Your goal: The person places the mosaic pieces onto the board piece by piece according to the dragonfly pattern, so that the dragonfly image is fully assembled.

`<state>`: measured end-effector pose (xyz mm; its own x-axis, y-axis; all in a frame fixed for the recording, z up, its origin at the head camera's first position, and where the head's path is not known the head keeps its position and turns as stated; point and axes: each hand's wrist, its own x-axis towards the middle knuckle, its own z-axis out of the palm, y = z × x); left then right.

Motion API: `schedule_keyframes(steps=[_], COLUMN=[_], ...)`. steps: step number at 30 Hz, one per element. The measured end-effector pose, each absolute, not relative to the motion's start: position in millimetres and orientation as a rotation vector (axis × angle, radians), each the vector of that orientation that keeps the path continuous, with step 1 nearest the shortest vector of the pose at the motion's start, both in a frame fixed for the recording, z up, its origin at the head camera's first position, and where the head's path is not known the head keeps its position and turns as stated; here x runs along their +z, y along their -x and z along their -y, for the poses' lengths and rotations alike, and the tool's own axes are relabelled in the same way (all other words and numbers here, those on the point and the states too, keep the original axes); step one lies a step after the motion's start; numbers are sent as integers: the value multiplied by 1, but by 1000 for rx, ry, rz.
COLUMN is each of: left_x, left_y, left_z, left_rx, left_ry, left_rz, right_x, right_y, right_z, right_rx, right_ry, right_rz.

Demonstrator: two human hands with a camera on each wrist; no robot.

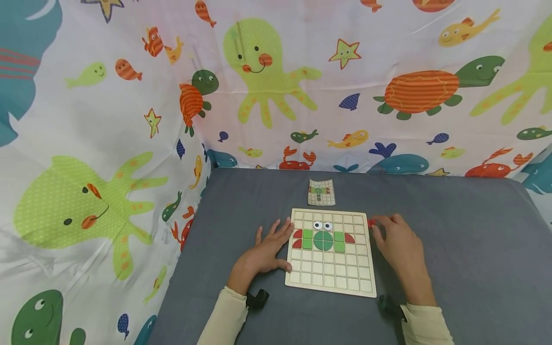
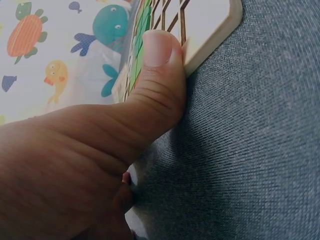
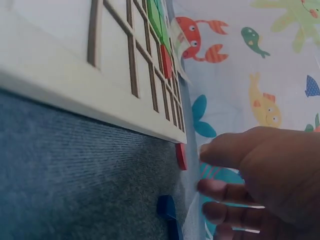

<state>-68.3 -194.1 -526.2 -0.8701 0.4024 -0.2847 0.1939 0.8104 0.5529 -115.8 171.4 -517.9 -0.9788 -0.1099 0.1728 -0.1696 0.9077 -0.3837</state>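
Observation:
A square wooden grid board lies on the grey table. Green and red pieces and two eye tiles fill some of its cells. My left hand rests at the board's left edge with fingers spread, its thumb pressing on the rim. Beyond the opposite edge is my right hand, fingers loosely bent, its index fingertip right at a small red piece. In the right wrist view that red piece sits beside the board's corner, a gap showing between it and the thumb.
Behind the board lies a small pattern card showing a similar figure on a grid. A blue object shows near the right hand in the right wrist view. A sea-animal curtain hangs along the table's back and left sides.

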Motion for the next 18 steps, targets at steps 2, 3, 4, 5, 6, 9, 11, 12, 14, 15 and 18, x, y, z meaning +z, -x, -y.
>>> schedule_keyframes(steps=[2, 3, 4, 5, 6, 9, 11, 12, 14, 15, 18], left_x=[-527, -528, -528, -528, -528, -528, -529, -529, -529, -528, -528], left_y=[67, 67, 67, 67, 67, 66, 66, 66, 66, 67, 68], left_z=[194, 195, 195, 195, 195, 195, 195, 195, 195, 195, 195], left_rx=[747, 751, 756, 760, 761, 761, 759, 757, 757, 756, 764], left_ry=[-448, -448, -449, -449, -450, -453, -454, -454, -453, -453, -451], left_rz=[-2602, -2600, -2599, -2599, -2599, -2599, -2601, -2601, -2600, -2600, -2599], right_x=[-520, -521, -522, -523, -524, -526, -528, -528, -528, -528, -529], right_y=[118, 118, 119, 120, 120, 121, 122, 122, 123, 124, 127], right_z=[-172, -172, -171, -171, -171, -170, -169, -169, -169, -169, -169], right_rx=[577, 563, 551, 540, 533, 527, 530, 534, 536, 537, 534], right_ry=[-217, -217, -215, -212, -214, -222, -232, -238, -252, -260, -267], right_rz=[2955, 2966, 2977, 2986, 2991, 3002, 3001, 2998, 2989, 2985, 2979])
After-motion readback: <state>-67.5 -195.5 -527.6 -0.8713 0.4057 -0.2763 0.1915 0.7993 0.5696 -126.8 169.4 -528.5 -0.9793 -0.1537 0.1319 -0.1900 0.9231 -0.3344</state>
